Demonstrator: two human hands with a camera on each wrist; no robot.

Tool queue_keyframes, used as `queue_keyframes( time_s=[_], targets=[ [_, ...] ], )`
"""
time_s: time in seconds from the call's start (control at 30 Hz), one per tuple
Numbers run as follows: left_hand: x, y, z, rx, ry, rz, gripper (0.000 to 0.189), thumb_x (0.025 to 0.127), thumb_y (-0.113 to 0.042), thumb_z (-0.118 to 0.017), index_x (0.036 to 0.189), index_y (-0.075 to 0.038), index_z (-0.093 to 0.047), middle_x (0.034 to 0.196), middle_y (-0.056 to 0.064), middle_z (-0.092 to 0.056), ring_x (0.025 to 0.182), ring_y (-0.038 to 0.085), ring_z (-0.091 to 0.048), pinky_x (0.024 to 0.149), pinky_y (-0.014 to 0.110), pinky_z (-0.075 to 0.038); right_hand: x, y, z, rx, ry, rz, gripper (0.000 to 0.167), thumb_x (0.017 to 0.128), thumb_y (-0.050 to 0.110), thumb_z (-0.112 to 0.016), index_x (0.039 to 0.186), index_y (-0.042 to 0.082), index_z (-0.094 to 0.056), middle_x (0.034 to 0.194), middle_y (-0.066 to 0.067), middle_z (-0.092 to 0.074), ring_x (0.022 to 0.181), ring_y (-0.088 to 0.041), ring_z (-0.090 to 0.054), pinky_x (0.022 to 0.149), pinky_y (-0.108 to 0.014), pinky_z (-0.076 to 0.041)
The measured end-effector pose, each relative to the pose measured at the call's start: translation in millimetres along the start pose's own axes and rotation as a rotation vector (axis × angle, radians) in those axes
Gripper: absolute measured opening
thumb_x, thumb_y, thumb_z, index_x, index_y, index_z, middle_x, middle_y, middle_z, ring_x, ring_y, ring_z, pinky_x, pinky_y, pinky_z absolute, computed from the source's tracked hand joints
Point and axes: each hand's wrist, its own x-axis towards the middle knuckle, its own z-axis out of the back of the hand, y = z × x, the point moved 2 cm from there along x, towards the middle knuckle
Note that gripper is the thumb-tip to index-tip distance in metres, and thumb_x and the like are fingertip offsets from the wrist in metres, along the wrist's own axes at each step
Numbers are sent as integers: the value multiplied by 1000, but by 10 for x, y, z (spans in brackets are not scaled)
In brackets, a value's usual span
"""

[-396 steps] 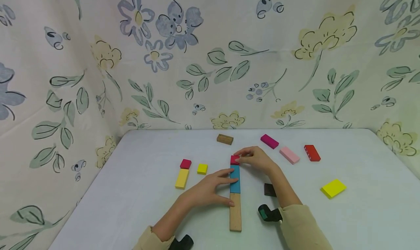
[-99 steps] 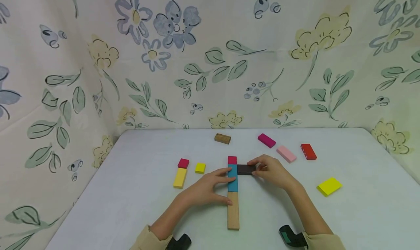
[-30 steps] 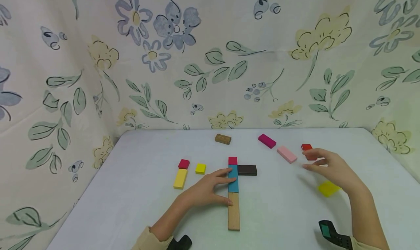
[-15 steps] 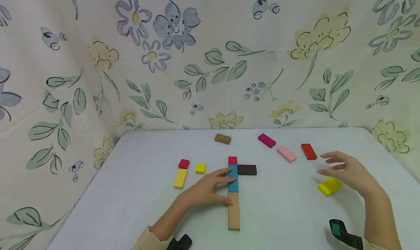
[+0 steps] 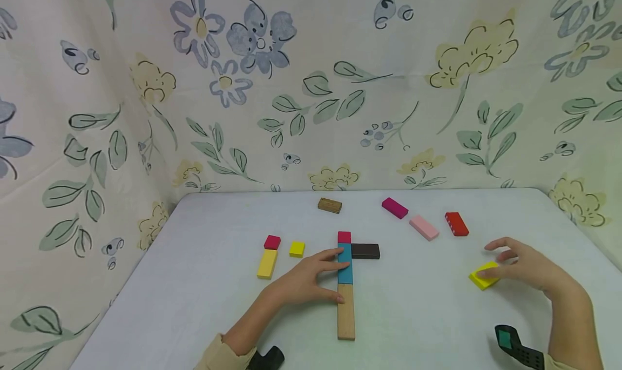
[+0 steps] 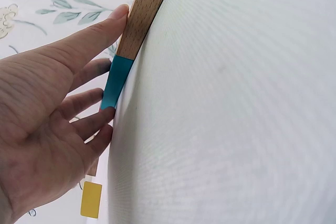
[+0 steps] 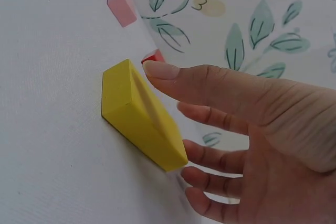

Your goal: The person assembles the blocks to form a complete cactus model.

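My left hand (image 5: 298, 283) rests with spread fingers along a straight row of blocks. Its fingertips touch the blue block (image 5: 345, 276) and its thumb the long plain wooden block (image 5: 346, 321). A small crimson block (image 5: 344, 237) tops the row, and a dark brown block (image 5: 365, 251) lies crosswise against the blue one's right side. Over at the right, my right hand (image 5: 529, 267) hovers with parted fingers around a bright yellow block (image 5: 480, 284). In the right wrist view, the thumb reaches over this yellow block (image 7: 139, 121), with the other fingers beyond its far side.
Behind the right hand lie a red block (image 5: 457, 224), a pink block (image 5: 424, 228) and a magenta block (image 5: 394, 208). A brown wooden block (image 5: 330, 206) is at the back. Left of the row are a small yellow block (image 5: 297, 249), a pale yellow block (image 5: 266, 264) and a crimson one (image 5: 272, 242).
Since the oldest frame, the right hand has set the dark brown block against the blue one. It then passed over the red block and came down to the bright yellow block. The left hand stays put.
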Motion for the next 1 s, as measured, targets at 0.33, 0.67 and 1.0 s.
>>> queue_keyframes(
  time_s=[0.33,0.67,1.0],
  targets=[
    [1,8,1,-3,3,-3,70,92,-37,-84,154,-19,-57,172,1,-34,159,27,-31,125,53,-35,6,30,-51,-22,20,34,62,91,31,-83,130,-5,-51,123,-40,-55,107,-47,-53,84,-57,-56],
    [12,11,-7,-4,3,0,70,92,-36,-84,154,-18,-57,172,1,-34,159,27,-30,125,53,-35,48,103,-83,-43,38,44,55,88,32,-86,121,-1,-56,117,-35,-58,104,-42,-53,83,-54,-57],
    [-2,2,-3,2,5,7,70,92,-38,-83,154,-20,-57,172,0,-34,159,28,-30,125,53,-36,53,204,-109,-26,-16,106,54,87,24,-87,123,-1,-57,119,-31,-61,105,-40,-56,83,-53,-61]
  ],
)
